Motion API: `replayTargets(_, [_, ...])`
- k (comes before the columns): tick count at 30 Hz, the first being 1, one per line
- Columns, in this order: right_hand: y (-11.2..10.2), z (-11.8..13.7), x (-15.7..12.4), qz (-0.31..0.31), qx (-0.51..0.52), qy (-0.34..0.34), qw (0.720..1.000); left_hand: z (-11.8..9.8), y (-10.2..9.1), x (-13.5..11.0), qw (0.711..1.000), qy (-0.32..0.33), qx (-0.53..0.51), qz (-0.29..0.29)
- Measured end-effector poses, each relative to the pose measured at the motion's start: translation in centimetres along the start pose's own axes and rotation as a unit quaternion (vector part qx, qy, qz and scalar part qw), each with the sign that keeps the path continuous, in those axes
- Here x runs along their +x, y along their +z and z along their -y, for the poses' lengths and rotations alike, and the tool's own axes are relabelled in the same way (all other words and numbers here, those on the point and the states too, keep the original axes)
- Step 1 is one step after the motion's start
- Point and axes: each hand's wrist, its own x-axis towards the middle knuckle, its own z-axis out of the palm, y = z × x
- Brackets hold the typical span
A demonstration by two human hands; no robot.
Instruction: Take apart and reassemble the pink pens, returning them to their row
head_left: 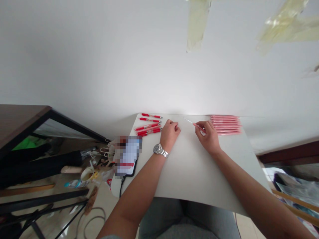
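Observation:
My right hand (207, 136) pinches a slim red pen refill (196, 125), its thin pale tip pointing up and left over the table. My left hand (170, 134), with a metal watch (160, 150) at the wrist, is closed with curled fingers near the table's middle; whatever lies inside them is hidden. Left of it several red pens (148, 126) lie roughly side by side, the nearest ones close to the hand. Beyond my right hand several slim pink-red sticks (226, 124) lie in a tight parallel row, partly behind the fingers.
The white table (184, 172) stands against a white wall (119, 66). A phone (129, 157) with a cable lies at its left edge. A dark desk (25, 116) stands left, with a bottle (76, 183) and clutter below. Plastic bags (302, 187) are at the right.

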Motion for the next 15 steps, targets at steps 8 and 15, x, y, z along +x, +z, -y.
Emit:
replayTargets(8, [0.02,-0.14,-0.01,0.003,-0.003,-0.003,1.0,-0.12,-0.09,-0.07,1.0,0.0,-0.007,-0.002])
replayTargets(15, [0.02,-0.1,-0.02,0.002,-0.008,0.0,1.0,-0.37,-0.45,-0.08,1.0,-0.003,-0.001,-0.002])
